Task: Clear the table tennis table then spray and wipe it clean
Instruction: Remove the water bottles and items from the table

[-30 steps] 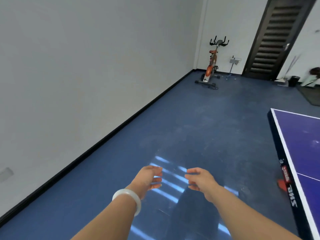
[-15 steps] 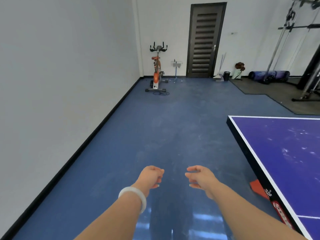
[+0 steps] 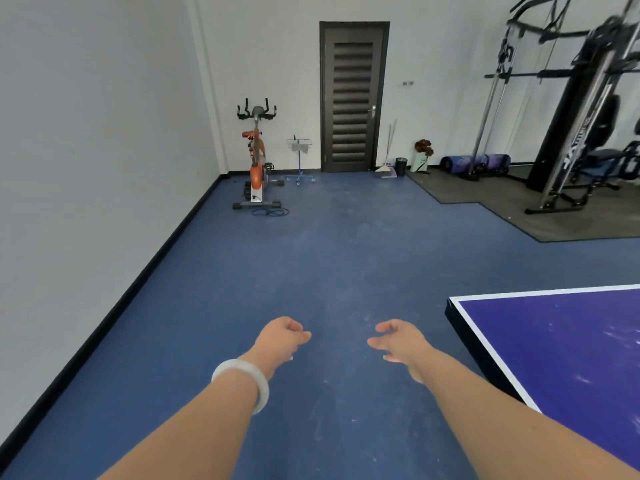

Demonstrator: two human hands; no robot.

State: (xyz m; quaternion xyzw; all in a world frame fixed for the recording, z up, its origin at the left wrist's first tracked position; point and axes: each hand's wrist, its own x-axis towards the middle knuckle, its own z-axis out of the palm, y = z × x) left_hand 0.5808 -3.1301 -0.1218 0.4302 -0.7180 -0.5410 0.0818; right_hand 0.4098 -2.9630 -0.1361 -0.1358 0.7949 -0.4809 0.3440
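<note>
The corner of the blue table tennis table (image 3: 554, 341) with its white border line fills the lower right; its surface shows pale smudges. My left hand (image 3: 282, 337), with a white bangle on the wrist, hangs over the floor with fingers loosely curled and nothing in it. My right hand (image 3: 398, 342) is held out beside it, just left of the table's corner, fingers apart and empty. Both hands are clear of the table. No spray bottle or cloth is in view.
An orange exercise bike (image 3: 256, 161) stands by the left wall with a cable on the floor. A dark door (image 3: 353, 97), a small blue stand (image 3: 299, 157), a broom and bin are at the back. A weight machine (image 3: 571, 116) stands on a dark mat at right.
My view has swung to the right, bringing the door, the gym machine and more of the table top into sight. The red thing under the table edge is out of sight. Both hands stay empty.
</note>
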